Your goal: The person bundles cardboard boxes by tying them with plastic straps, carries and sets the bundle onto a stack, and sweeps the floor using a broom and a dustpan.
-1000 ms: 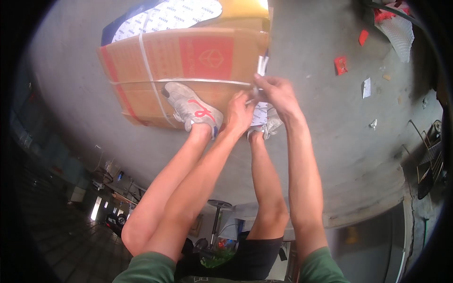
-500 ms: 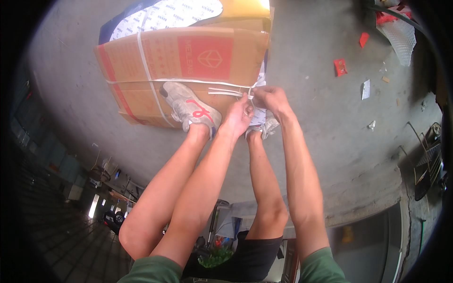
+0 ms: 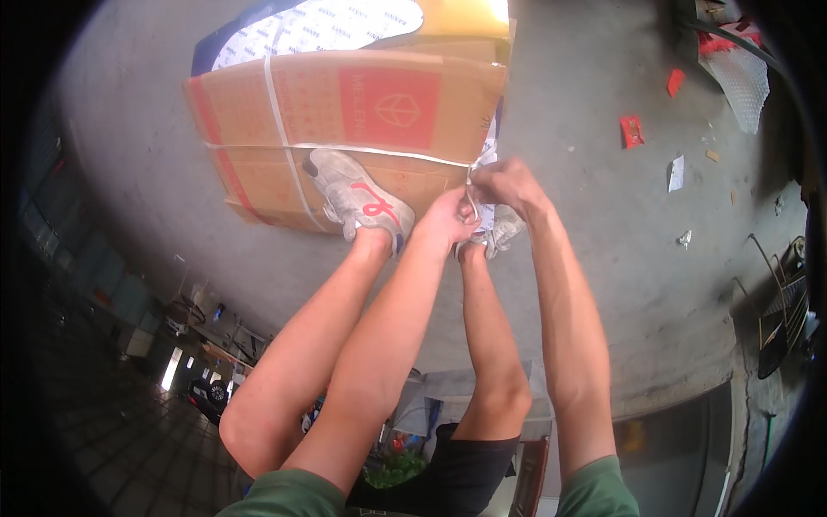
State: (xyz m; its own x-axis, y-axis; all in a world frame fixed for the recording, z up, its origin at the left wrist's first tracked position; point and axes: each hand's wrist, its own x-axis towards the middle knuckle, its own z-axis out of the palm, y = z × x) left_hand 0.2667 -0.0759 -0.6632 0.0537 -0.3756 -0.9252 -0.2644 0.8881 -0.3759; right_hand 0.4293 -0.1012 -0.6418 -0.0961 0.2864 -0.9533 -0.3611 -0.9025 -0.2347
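A flattened cardboard box [image 3: 301, 108] lies on a bundle bound by a white strap [image 3: 388, 153] that runs both lengthwise and across. At the bundle's lower right corner, my left hand [image 3: 450, 217] is closed, with a short length of the strap bending between its fingers. My right hand [image 3: 514, 184] pinches the strap just above and to the right, close to the left one. The fingers cover the exact joint. My shoe [image 3: 357, 196] presses on the cardboard to the left of my hands.
Printed white sheet [image 3: 336, 30] and a golden-yellow piece [image 3: 469, 24] lie in the bundle beneath the cardboard. Red scraps [image 3: 632, 132], a white paper slip [image 3: 676, 173] and bubble wrap [image 3: 739, 86] litter the concrete floor at right. A metal rack [image 3: 782, 314] stands at the far right.
The loose strap ends that pointed left over the cardboard no longer show there; a strap length now curves down at my left hand. My left hand has turned and moved slightly right. The view has shifted a little.
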